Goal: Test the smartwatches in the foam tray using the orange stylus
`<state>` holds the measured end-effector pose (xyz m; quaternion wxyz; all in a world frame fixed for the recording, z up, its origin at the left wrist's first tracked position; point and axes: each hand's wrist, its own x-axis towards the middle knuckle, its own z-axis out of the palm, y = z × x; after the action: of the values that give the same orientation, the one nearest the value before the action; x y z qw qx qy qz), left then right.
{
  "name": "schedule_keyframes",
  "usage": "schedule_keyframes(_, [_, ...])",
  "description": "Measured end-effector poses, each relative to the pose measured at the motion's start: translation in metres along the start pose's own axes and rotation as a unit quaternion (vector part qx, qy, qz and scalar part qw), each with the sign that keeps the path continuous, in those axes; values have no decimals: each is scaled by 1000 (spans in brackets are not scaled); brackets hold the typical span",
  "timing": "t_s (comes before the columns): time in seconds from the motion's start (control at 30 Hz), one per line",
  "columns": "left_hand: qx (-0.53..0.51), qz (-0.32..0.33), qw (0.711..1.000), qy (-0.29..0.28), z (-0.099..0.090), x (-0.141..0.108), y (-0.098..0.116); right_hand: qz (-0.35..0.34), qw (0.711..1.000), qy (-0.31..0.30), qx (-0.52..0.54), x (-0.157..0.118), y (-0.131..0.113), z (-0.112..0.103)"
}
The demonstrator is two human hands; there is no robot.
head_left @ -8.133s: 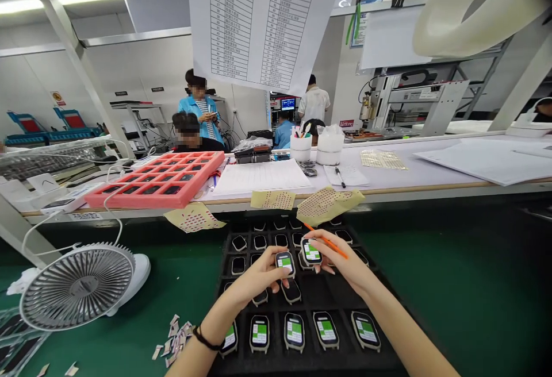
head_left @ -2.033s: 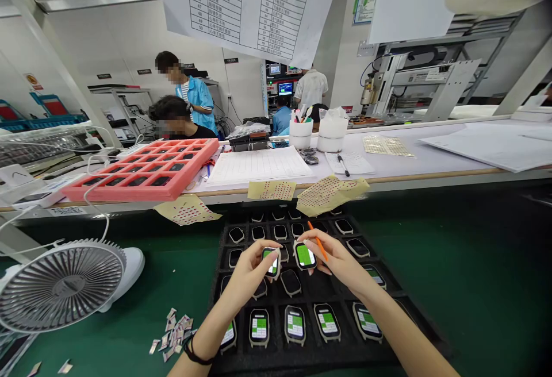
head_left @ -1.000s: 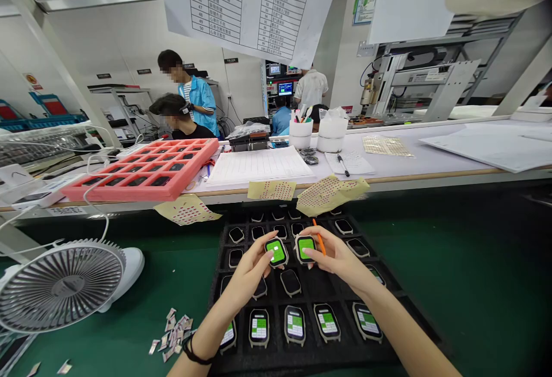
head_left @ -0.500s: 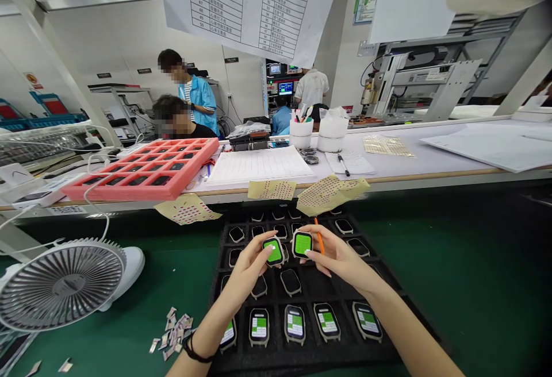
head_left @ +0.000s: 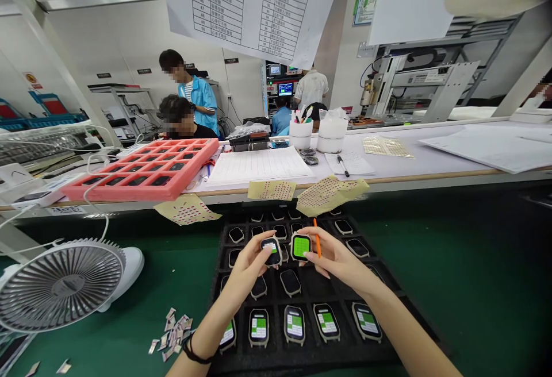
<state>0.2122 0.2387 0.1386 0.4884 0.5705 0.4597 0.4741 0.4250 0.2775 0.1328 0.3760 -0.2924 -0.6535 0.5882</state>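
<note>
**Q:** What is in hand at the black foam tray?

**A:** A dark-screened smartwatch and a green-screened smartwatch are held side by side just above the tray's middle. The step is judged to be a check of the screens.

**Q:** How do the grips stand?

**A:** Both are closed. The watch on the left is pinched by the left hand, and the other is held by the right hand, with an orange stick also kept upright in its fingers.

**Q:** What does the next move call for?

**A:** Steady handling of each watch is called for, and a free slot in the tray would be needed for it. Whether a slot is open under the hands cannot be told. A front row of watches is lined up in the tray, with green screens lit.
</note>
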Motion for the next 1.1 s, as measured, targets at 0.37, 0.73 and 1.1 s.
schedule_keyframes(0.37, [311, 238, 920, -36, 7, -7, -9, 35, 998, 2, -57, -10, -10, 23])
schedule_keyframes(0.73, [392, 375, 840, 23, 12, -15, -5, 35, 994, -8, -101, -21, -14, 32])
schedule_keyframes(1.1, [316, 416, 853, 4, 10, -20, 2, 88, 994, -48, 52, -20, -13, 27])
